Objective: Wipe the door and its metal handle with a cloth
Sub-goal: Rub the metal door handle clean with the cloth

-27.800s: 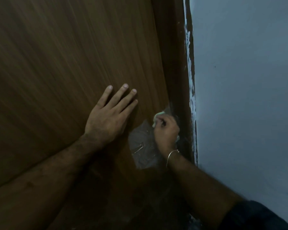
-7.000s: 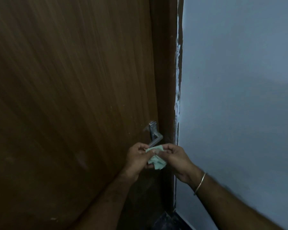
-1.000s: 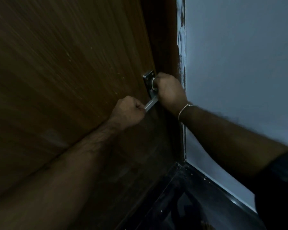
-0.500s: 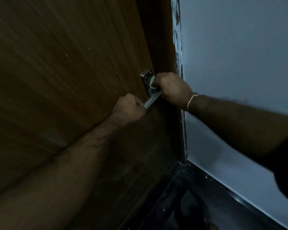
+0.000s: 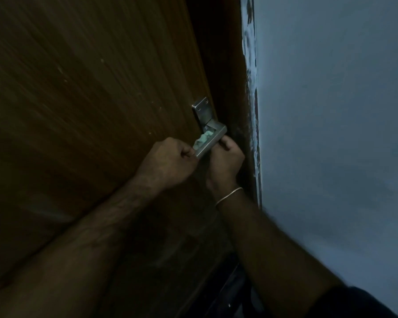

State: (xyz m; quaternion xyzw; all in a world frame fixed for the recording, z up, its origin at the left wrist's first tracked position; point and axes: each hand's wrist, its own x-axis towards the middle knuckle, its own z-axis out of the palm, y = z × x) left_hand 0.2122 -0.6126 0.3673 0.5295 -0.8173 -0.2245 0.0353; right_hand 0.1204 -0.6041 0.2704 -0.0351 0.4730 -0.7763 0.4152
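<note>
The brown wooden door (image 5: 90, 99) fills the left of the view. Its metal handle (image 5: 213, 138) is a lever below a steel backplate (image 5: 201, 110), close to the door's right edge. My left hand (image 5: 170, 160) is closed around the lever's free end. My right hand (image 5: 225, 162) comes up from beneath the lever, with its fingers curled over the lever near the bend. A pale green cloth (image 5: 202, 139) is bunched between the lever and the door, held by my right hand. Most of the cloth is hidden behind the lever.
The dark door frame (image 5: 225, 65) runs beside the door, with a chipped white paint line along its edge. A plain grey-blue wall (image 5: 331, 111) takes up the right side. Dark floor (image 5: 234, 294) shows at the bottom.
My right hand has dropped from the handle's base by the backplate to underneath the lever, and the cloth now shows behind the lever. My left hand keeps its grip on the lever's end.
</note>
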